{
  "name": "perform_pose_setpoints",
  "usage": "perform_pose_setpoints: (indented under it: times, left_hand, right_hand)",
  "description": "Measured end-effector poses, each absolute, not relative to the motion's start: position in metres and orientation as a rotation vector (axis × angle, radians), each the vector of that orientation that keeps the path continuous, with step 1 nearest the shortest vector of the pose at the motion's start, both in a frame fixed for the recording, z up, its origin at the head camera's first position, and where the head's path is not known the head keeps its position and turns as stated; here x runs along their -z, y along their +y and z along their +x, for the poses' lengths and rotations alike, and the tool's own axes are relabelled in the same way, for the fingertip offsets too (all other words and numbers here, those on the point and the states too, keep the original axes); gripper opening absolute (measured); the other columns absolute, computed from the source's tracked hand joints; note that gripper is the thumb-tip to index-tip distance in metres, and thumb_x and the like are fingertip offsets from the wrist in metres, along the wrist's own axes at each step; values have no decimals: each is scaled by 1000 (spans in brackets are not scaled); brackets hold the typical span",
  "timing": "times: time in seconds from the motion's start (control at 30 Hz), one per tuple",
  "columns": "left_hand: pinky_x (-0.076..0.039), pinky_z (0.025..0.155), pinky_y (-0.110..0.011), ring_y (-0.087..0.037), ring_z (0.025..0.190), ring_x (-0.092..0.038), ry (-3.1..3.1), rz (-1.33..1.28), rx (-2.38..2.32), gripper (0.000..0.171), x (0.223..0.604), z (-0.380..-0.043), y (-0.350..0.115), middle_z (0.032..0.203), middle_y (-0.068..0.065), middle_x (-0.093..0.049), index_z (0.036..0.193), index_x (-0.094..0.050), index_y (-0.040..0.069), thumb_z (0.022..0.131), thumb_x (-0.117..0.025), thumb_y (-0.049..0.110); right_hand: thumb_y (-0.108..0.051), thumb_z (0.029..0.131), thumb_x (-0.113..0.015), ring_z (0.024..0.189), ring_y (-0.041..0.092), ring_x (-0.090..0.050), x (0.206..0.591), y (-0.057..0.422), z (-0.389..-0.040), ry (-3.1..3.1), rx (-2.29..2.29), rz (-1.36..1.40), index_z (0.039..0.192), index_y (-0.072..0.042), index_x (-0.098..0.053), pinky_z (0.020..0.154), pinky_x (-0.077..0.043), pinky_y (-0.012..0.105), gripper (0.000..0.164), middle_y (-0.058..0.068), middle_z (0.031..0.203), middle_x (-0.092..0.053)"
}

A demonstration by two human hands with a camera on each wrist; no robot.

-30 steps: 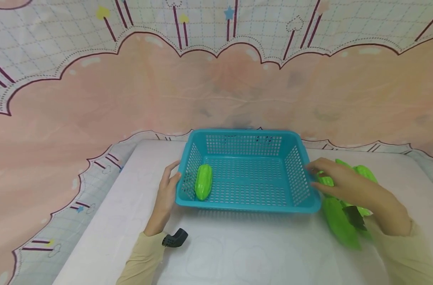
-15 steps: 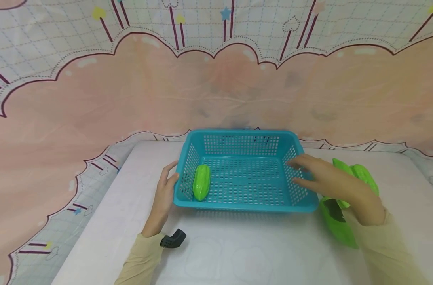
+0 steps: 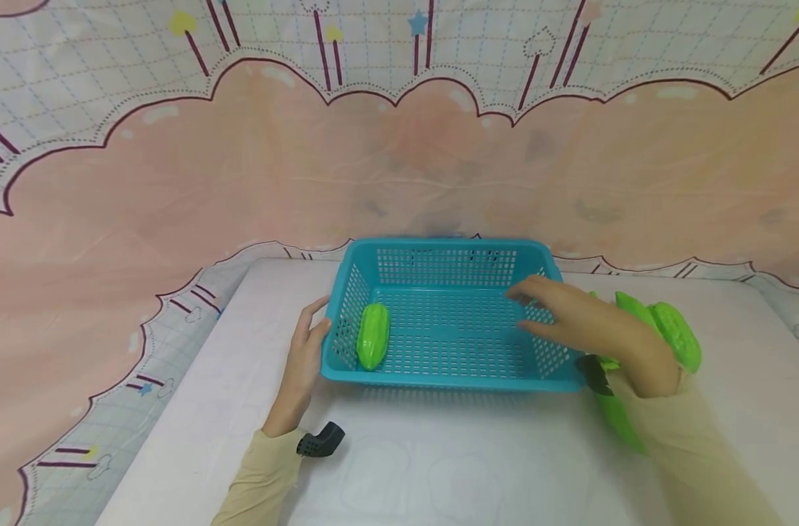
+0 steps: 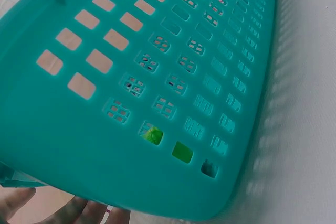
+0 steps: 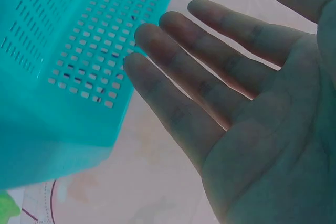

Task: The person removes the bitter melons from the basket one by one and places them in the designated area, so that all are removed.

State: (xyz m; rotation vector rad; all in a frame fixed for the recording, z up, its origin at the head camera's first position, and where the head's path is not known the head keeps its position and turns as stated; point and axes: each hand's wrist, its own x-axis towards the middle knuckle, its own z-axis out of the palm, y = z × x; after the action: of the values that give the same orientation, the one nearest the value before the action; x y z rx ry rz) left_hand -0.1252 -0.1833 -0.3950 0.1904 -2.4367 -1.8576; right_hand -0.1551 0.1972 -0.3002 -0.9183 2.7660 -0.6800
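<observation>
A turquoise plastic basket with slotted walls stands on the white table. Inside, by its left wall, lies a green ridged vegetable; bits of green show through slots in the left wrist view. My left hand rests at the outside of the left wall, fingertips touching it near the rim; in its wrist view, fingers show past the basket's end. Over the right rim hovers my right hand, fingers extended and apart, palm bare. Several green vegetables lie right of the basket, partly hidden by that arm.
Behind the table hangs a peach-and-white patterned cloth. The white tabletop extends in front of the basket. A black wrist device sits at my left cuff, another at the right.
My right hand has moved left, from beside the green vegetables to above the basket's right side, carrying nothing. The left hand has stayed at the left wall.
</observation>
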Motion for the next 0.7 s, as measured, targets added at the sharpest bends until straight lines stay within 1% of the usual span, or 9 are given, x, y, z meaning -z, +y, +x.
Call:
perform_pose_setpoints:
  times: [0.2,0.4,0.57,0.7]
  left_hand:
    - [-37,105,-53,-35,132,-50,-2436,187,1858,46,395,-126,-183,147,-16,-49,154,-33,23,108,-33,28]
    - [-40,102,-49,-33,127,-54,-2436,196,1853,46,396,-127,-184,145,-15,-51,153,-34,24,108,-33,28]
    - [-40,98,-43,-32,125,-54,-2444,197,1857,46,395,-126,-184,143,-16,-53,154,-34,24,108,-33,29]
    - [-40,99,-44,-32,126,-54,-2444,189,1858,46,395,-126,-184,144,-16,-52,154,-33,24,108,-33,30]
  right_hand:
    - [-14,95,-66,116,29,-60,301,189,-160,2763,655,-945,130,-3,-57,95,-49,49,39,11,128,-60]
    - [-11,94,-67,117,31,-59,302,180,-166,2725,691,-992,129,-1,-57,97,-48,48,38,12,128,-61]
    - [-10,93,-67,116,31,-60,305,171,-172,2691,726,-1039,128,0,-57,96,-49,49,37,12,127,-62]
    - [-10,93,-67,118,30,-59,308,164,-176,2670,731,-1020,130,-1,-57,98,-48,48,40,12,130,-61]
